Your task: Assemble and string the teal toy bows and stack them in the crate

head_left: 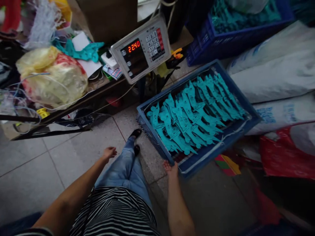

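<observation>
A blue plastic crate (157, 144) sits tilted across the view, to the right of my legs. Rows of teal moulded plastic pieces (189, 114), curved with pointed ends, lie close together in it. My right hand (171, 167) is at the crate's near corner, palm up with fingers apart; whether it touches the rim I cannot tell. Over the floor beside my jeans hangs my left hand (110, 152), its fingers loosely bent and nothing in them. Beyond the crate, a digital scale display (141, 49) glows red with 22.40.
On the left, a cluttered table (98, 86) bears a yellowish plastic bag (54, 80) and more teal pieces (81, 52). Another blue crate (200, 46) stands at the back right. Stacked white sacks (275, 75) and a red bag (287, 150) line the right side.
</observation>
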Action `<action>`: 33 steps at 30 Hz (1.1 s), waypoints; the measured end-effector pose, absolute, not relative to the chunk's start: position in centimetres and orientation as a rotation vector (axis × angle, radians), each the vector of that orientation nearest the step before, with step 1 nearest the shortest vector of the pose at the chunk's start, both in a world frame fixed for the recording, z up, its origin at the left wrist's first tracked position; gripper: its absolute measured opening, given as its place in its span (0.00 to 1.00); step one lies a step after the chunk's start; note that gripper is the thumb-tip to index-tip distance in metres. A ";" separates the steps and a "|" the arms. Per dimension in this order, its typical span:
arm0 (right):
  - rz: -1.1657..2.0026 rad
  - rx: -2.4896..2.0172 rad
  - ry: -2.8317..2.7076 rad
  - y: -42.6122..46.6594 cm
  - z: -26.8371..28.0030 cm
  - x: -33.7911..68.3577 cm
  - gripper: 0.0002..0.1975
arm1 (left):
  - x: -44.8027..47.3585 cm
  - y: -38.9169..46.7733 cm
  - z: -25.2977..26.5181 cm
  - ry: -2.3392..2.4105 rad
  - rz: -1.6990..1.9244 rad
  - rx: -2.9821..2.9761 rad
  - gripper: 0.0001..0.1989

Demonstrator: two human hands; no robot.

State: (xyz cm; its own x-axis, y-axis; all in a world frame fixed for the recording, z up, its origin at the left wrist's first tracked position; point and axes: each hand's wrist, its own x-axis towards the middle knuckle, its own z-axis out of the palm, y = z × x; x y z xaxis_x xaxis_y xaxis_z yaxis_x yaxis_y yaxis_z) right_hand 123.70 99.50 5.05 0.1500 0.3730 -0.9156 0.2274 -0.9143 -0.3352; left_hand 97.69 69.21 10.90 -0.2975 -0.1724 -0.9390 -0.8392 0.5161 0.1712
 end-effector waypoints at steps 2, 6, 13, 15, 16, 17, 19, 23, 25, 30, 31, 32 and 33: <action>1.840 -2.295 -0.571 100.8 6.2 123.0 0.15 | 99.6 64.1 11.8 1.790 0.817 -0.974 0.07; 1.735 -2.241 -0.499 103.4 8.2 121.2 0.14 | 102.3 57.1 13.5 1.806 0.777 -1.116 0.06; 1.564 -2.044 -0.367 107.9 11.2 118.9 0.15 | 102.4 52.7 12.3 1.703 0.844 -1.028 0.10; 1.538 -2.010 -0.340 108.7 11.7 118.4 0.15 | 102.1 52.4 10.9 1.709 0.904 -0.978 0.13; 1.529 -1.999 -0.329 108.9 11.8 118.2 0.15 | 102.0 52.5 10.4 1.735 0.936 -0.935 0.14; 1.522 -1.992 -0.321 108.9 11.9 118.0 0.15 | 101.8 52.6 10.0 1.764 0.969 -0.893 0.14; 1.518 -1.986 -0.307 108.4 11.7 117.5 0.15 | 101.5 53.1 9.7 1.799 1.017 -0.837 0.13; 1.510 -1.994 -0.277 107.4 11.3 116.5 0.15 | 100.5 54.5 10.1 1.665 0.953 -0.899 0.09; 1.502 -2.000 -0.262 107.4 11.2 116.1 0.15 | 100.3 55.1 10.3 1.626 0.907 -0.931 0.08; 1.475 -2.028 -0.256 108.0 11.5 115.6 0.15 | 100.3 56.4 10.8 1.629 0.871 -0.894 0.09; 1.472 -2.035 -0.269 108.1 11.6 115.7 0.15 | 100.3 56.7 11.2 1.638 0.876 -0.883 0.09; 1.473 -2.042 -0.292 108.2 11.8 115.7 0.15 | 100.4 57.1 11.7 1.651 0.889 -0.873 0.09; 1.479 -2.052 -0.327 108.3 12.2 115.8 0.16 | 100.4 57.4 12.3 1.667 0.906 -0.869 0.09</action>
